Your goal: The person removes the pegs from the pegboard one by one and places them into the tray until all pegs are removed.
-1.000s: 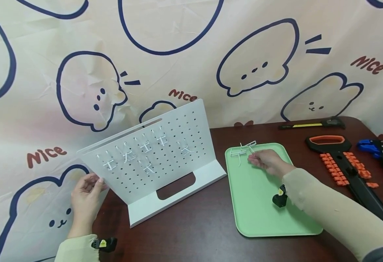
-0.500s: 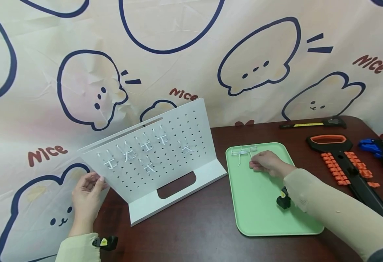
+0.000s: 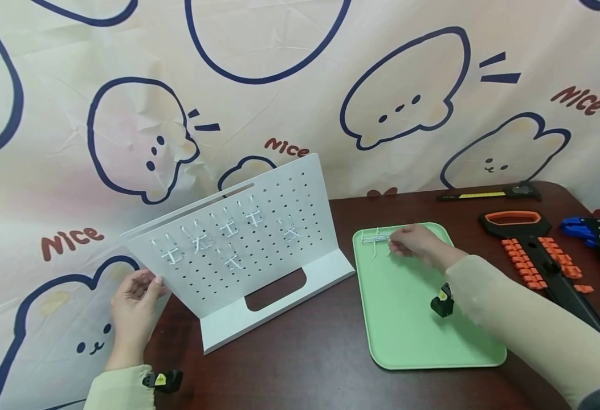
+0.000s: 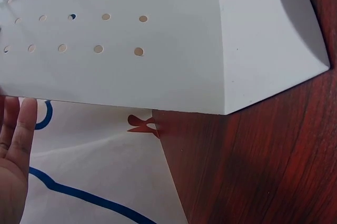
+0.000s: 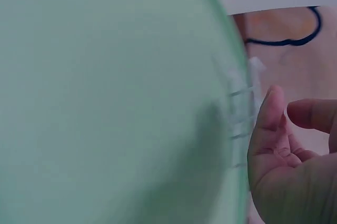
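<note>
On the left, my left hand point(image 3: 135, 310) holds the side edge of a white pegboard point(image 3: 261, 247), thumb against the edge. Its fingertips meet that edge in the left wrist view. Several white wire hooks point(image 3: 229, 229) hang in the board's holes. A light green tray point(image 3: 407, 319) lies to the right of the board, with white wire hooks point(image 3: 374, 238) near its far left corner. Over their right end is my right hand point(image 3: 415, 242), fingers bent. The right wrist view has a gap between thumb and finger point(image 5: 310, 113), nothing visible in it; the hooks there are blurred.
Right of the tray lie a black tool with an orange-lined handle point(image 3: 515, 222) and orange blocks, and a blue-and-black tool point(image 3: 594, 236). A black-and-yellow tool point(image 3: 484, 196) lies at the table's back edge. A patterned cloth point(image 3: 289, 108) hangs behind.
A second ago one hook stood tilted up at my right fingertips; it now lies with the other on the tray. My right hand has shifted slightly up and left over them. The left hand stays put.
</note>
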Available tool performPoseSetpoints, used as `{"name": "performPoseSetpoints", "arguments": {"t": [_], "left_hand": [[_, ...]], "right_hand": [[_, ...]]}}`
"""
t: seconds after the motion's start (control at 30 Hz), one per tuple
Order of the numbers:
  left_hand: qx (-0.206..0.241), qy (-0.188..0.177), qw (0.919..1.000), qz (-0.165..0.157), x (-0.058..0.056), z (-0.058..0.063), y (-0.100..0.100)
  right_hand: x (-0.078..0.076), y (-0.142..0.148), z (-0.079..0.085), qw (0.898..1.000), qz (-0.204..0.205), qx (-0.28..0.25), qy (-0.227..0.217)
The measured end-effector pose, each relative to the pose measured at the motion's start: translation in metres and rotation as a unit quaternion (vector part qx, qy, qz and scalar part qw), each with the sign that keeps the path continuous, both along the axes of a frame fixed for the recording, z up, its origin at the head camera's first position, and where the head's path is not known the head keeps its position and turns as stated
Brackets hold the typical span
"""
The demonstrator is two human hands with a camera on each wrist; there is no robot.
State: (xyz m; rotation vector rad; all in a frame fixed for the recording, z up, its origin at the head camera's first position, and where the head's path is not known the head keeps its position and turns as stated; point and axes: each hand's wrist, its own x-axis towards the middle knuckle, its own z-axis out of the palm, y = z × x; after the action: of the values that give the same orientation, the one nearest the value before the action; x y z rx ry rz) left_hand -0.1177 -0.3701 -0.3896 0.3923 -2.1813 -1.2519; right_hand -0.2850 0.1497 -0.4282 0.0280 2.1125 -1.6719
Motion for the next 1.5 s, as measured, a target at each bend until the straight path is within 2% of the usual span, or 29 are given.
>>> {"name": "performPoseSetpoints", "arguments": {"t": [0.13,0.4,0.77,1.07,1.5], "left_hand": [[0.0,0.008,1.0,0.002,0.0,0.001,0.0],[-0.012,0.009,0.9999,0.0,0.002,0.002,0.002],[-0.01,-0.006,0.9999,0.002,0.001,0.0,0.001],[-0.007,0.0,1.0,0.001,0.001,0.0,0.0],[-0.004,0.009,0.9999,-0.003,0.001,-0.001,0.0]], "right_hand": [[-0.004,-0.015,0.022,0.999,0.016,-0.028,0.022],[-0.002,-0.069,0.063,0.995,0.055,-0.075,0.039],[0.013,-0.137,0.108,0.983,0.097,-0.155,-0.005],[0.018,-0.175,0.119,0.977,0.112,-0.183,-0.015],[0.024,-0.215,0.116,0.975,0.105,-0.193,-0.035]]}}
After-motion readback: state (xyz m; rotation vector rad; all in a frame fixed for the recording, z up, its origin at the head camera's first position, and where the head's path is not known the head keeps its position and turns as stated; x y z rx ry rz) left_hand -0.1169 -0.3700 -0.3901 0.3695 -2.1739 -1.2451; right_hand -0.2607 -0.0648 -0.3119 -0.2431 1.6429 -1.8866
